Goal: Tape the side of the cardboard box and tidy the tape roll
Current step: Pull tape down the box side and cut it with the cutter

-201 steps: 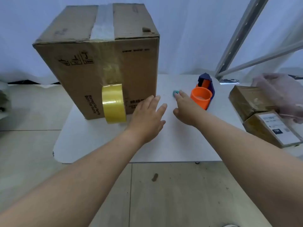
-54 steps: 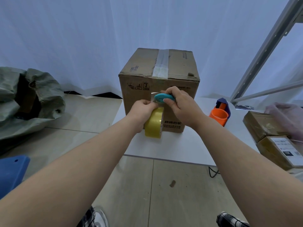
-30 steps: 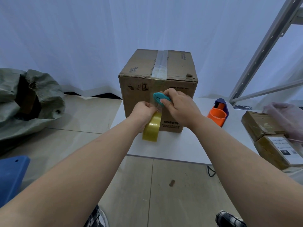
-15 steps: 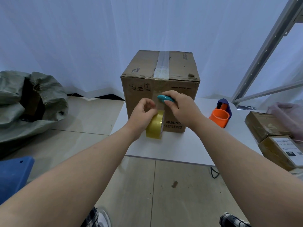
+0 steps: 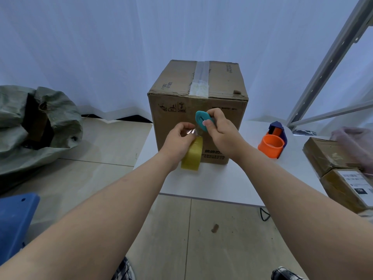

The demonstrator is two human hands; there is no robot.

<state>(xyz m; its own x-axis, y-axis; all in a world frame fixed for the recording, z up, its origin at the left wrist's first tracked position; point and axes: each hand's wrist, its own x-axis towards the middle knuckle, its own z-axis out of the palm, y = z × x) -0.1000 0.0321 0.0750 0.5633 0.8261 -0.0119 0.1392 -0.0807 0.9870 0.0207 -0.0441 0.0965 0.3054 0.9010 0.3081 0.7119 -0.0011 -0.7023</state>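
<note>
Box [image 5: 198, 110] upright on table [image 5: 218, 180]; left hand [image 5: 177, 142] grips tape roll [image 5: 191, 155] (pinching its loose end), right hand [image 5: 219, 128] clasps teal cutter [image 5: 201, 120] beside it.

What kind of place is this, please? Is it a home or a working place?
Probably a small parcel-packing workspace: a cardboard box being taped on a white table, labelled parcels at the right, and a woven sack on the tiled floor.

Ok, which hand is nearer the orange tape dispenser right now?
Right. The right hand, holding the teal cutter at the box front, is on the side of the orange dispenser. The left hand, holding the yellow tape roll, is farther away.
</note>
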